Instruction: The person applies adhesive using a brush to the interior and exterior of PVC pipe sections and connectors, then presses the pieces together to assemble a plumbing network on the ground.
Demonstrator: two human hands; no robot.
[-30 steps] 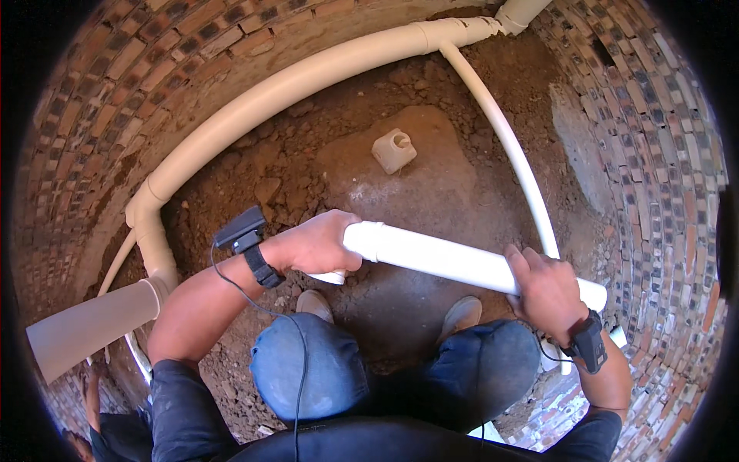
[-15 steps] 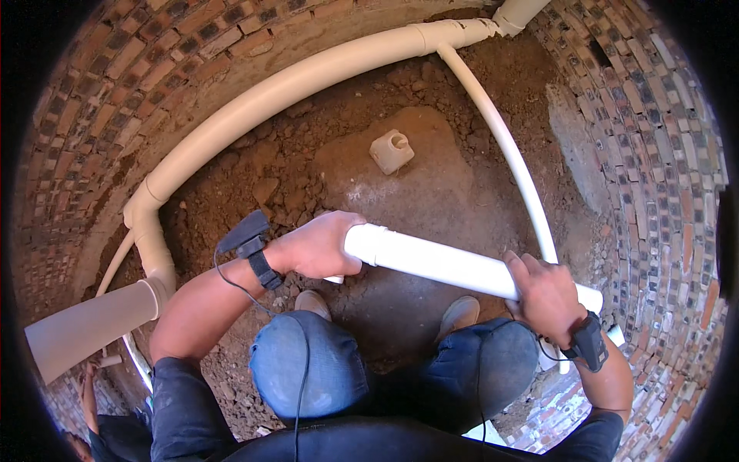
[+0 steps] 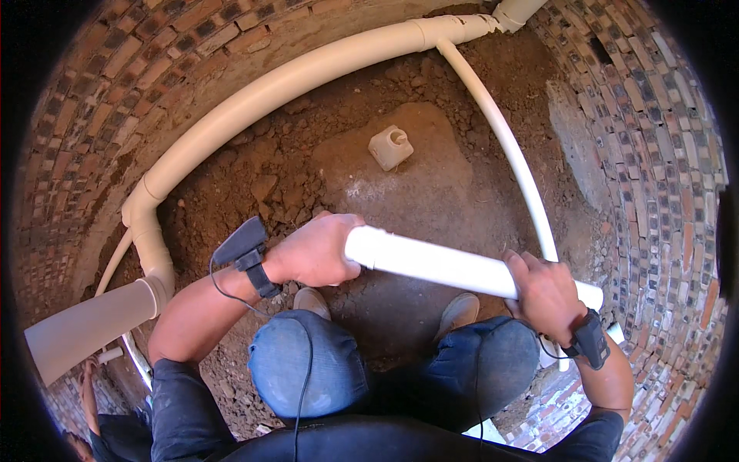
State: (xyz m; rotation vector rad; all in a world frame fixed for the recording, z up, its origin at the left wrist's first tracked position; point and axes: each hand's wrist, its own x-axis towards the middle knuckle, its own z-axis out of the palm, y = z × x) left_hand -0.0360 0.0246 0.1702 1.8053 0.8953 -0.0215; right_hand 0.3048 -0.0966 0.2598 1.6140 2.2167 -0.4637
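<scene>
Across my lap, above my knees, lies a white plastic pipe. My right hand is wrapped round it near its right end, which sticks out past my palm. At the other end my left hand is closed on a white pipe fitting that joins the pipe. Most of the fitting is hidden in my fist, so its full shape cannot be seen. Beyond my hands, a beige plastic container with an opening at its top sits on the dirt floor.
A large cream pipe runs along the brick wall and bends at the left to a wide open end. A thinner pipe branches off to the right. Loose soil lies around. Another person's arm shows at lower left.
My left hand has turned slightly with the fitting, and the small white piece that showed below it is now hidden. My right hand has stayed in place.
</scene>
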